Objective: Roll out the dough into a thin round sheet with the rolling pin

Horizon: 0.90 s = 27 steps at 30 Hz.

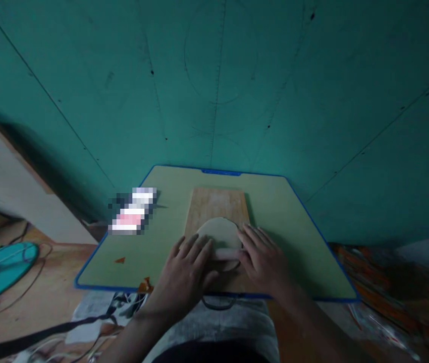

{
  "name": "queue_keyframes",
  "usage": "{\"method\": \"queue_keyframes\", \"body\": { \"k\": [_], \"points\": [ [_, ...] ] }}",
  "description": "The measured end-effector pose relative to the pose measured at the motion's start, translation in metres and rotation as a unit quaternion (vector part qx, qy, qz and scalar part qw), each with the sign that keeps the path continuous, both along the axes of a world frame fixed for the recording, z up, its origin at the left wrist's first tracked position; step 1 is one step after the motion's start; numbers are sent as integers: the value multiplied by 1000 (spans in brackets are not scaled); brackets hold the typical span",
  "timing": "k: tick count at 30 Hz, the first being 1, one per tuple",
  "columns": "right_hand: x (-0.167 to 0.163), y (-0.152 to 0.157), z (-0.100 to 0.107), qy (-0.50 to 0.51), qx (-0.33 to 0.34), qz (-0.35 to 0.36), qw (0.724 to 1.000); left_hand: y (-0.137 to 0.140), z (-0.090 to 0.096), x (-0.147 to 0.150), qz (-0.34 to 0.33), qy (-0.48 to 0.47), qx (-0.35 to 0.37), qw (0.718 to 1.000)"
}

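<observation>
A pale rolling pin (226,254) lies crosswise over a flat, round sheet of dough (220,231). My left hand (186,269) covers the pin's left end, its fingers bent over it and pointing forward. The other end is under my right hand (263,257), with the thumb near the pin and the fingers reaching over the dough's right edge. Both palms hide the pin's ends. Beneath the dough is a rectangular wooden board (220,200), its far half bare and its near part shaded by my hands.
The board lies on a yellowish-green folding table (275,201) with a blue rim. A pixelated phone-like object (134,212) stands at its left. Orange scraps (145,285) are near the front left edge. A green wall (214,91) rises behind; cables (48,348) lie at lower left.
</observation>
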State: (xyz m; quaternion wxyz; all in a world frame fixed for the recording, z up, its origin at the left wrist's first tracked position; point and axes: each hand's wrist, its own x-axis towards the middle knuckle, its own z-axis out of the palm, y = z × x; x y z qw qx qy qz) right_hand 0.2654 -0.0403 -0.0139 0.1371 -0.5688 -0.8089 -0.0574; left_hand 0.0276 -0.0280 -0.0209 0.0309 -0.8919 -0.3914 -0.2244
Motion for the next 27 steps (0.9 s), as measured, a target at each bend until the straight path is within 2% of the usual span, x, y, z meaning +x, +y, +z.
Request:
{"method": "queue_keyframes", "body": {
  "k": [2, 4, 5, 6, 7, 11, 14, 20, 23, 27],
  "points": [
    [-8, 20, -1, 13, -8, -19, 1000, 23, 8, -5, 19, -15, -25, 999],
    [-16, 33, -2, 22, -15, -25, 999, 51, 17, -25, 88, -56, -63, 992],
    [-18, 36, -4, 25, -14, -25, 999, 65, 22, -42, 156, -84, -90, 980],
    [-19, 38, -6, 27, -10, -25, 999, 79, 28, -61, 245, -110, -115, 956],
    [-19, 38, -8, 29, -5, -26, 999, 91, 33, -82, 303, -118, -114, 939],
    [-14, 36, -15, 38, 11, -20, 999, 121, 45, -160, 447, -145, -129, 873],
    [-14, 36, -16, 46, 13, -27, 999, 132, 38, -187, 472, -171, -196, 842],
    [-15, 39, -13, 45, -15, -39, 998, 149, 13, -188, 488, -253, -286, 785],
    [-13, 39, -14, 49, -18, -43, 998, 157, 11, -187, 493, -297, -319, 753],
    [-11, 39, -18, 48, -14, -41, 998, 164, 18, -189, 475, -358, -337, 730]
  ]
}}
